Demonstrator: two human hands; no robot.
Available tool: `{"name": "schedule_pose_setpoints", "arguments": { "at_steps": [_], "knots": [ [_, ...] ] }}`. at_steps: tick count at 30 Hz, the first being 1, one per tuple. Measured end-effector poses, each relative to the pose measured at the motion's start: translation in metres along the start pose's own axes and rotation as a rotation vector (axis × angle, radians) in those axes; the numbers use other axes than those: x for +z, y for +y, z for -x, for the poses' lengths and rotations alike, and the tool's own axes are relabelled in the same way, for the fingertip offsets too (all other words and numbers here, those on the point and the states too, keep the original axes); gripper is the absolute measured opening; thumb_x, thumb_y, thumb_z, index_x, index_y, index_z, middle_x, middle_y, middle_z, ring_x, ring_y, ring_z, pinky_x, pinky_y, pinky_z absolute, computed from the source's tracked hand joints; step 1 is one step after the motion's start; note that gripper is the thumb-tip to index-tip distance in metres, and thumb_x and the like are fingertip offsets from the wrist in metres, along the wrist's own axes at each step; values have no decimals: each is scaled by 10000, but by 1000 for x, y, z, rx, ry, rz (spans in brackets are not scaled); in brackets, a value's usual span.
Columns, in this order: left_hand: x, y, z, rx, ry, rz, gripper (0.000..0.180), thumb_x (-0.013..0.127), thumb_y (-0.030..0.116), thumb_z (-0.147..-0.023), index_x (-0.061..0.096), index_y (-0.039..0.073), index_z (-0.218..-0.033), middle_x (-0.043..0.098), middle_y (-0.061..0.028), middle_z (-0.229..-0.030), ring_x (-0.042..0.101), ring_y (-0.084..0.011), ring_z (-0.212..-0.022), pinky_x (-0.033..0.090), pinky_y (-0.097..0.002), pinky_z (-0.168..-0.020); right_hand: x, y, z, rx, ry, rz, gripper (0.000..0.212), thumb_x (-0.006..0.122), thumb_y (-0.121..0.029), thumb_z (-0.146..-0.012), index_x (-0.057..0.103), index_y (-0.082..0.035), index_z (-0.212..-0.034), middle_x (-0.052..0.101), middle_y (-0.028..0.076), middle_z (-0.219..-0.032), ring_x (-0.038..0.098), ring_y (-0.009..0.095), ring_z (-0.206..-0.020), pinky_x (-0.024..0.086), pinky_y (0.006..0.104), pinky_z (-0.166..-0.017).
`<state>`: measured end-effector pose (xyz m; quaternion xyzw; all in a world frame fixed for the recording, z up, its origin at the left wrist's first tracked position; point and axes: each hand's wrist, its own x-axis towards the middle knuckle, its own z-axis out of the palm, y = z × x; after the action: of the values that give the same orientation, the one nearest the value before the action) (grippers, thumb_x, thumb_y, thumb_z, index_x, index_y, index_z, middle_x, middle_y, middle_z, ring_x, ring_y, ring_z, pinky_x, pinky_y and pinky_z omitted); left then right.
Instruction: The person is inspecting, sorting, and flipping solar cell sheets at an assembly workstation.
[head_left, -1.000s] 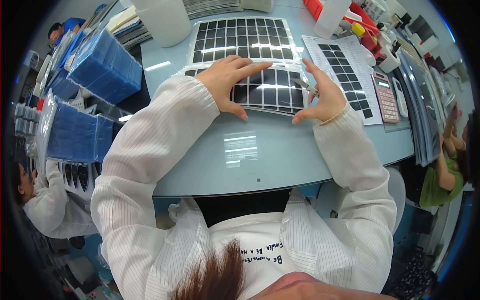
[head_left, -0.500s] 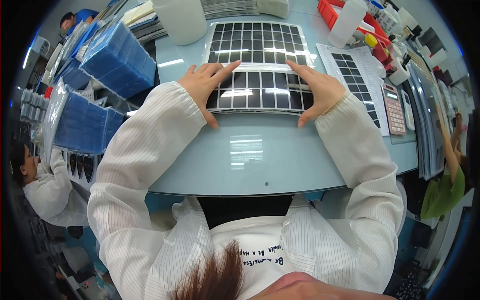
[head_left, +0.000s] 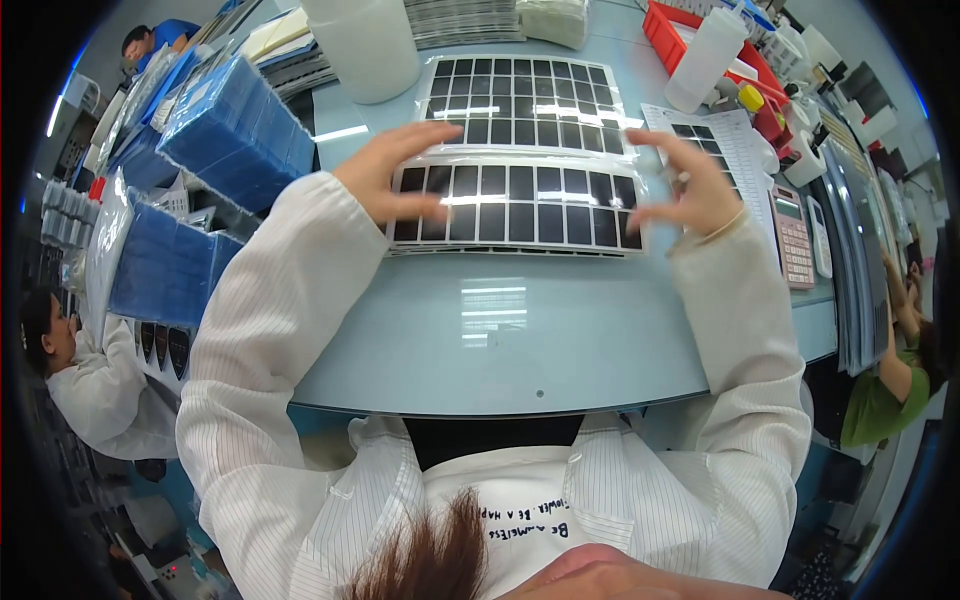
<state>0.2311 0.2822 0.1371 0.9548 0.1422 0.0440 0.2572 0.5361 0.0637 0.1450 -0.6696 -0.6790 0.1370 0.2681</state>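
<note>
A near stack of glossy white sheets (head_left: 515, 205) with rows of black rectangles lies on the pale table in front of me. Just beyond it is a second stack of similar sheets (head_left: 520, 148). My left hand (head_left: 385, 175) hovers around the near stack's left edge, its thumb and fingers spread apart. Beside the right edge, my right hand (head_left: 705, 190) is likewise open, with a gap between thumb and fingers. Motion blurs both hands' fingertips, so I cannot tell whether they touch the sheets.
A white tub (head_left: 362, 50) stands behind the sheets, left of another sheet pile (head_left: 465, 22). Blue wrapped packs (head_left: 235, 135) line the left. To the right are a squeeze bottle (head_left: 706, 58), a red tray (head_left: 665, 38), printed paper (head_left: 745, 140) and a pink calculator (head_left: 793, 235). Other people sit at both sides.
Both hands have moved outward, away from each other, toward the sides of the near stack. In the picture, the stacks and table sit slightly lower than before.
</note>
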Motion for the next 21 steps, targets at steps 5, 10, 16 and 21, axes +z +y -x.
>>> {"name": "schedule_pose_setpoints", "arguments": {
  "at_steps": [5, 10, 16, 21],
  "knots": [
    [3, -30, -32, -308, 108, -88, 496, 391, 429, -930, 445, 99, -1296, 376, -135, -1372, 306, -286, -1296, 244, -354, -1068, -10, 67, -34, 507, 219, -253, 368, 701, -206, -757, 611, -22, -1063, 642, 8, -858, 409, 22, -527, 322, 186, -454],
    [20, -43, -48, -168, 66, 120, 483, 329, 409, -953, 498, 61, -1242, 419, -116, -1350, 342, -271, -1279, 251, -308, -1054, 14, 75, -65, 769, 167, -409, 355, 689, -247, -773, 616, 0, -1018, 564, -2, -652, 353, 37, -462, 243, 203, -401],
    [20, -37, -54, -210, 92, 423, 459, 338, 402, -950, 515, 93, -1240, 455, -134, -1316, 388, -303, -1238, 270, -348, -1041, 18, 91, -82, 883, 234, -362, 331, 759, -263, -710, 613, -24, -888, 505, -18, -602, 350, 46, -472, 223, 215, -413],
    [25, -61, -52, -218, 243, -33, 442, 313, 405, -954, 466, 163, -1290, 405, -146, -1350, 331, -309, -1269, 234, -357, -1060, 13, 94, -84, 903, 161, -403, 300, 780, -253, -690, 636, -7, -780, 503, 21, -583, 322, 74, -437, 206, 238, -402]
  ]
}}
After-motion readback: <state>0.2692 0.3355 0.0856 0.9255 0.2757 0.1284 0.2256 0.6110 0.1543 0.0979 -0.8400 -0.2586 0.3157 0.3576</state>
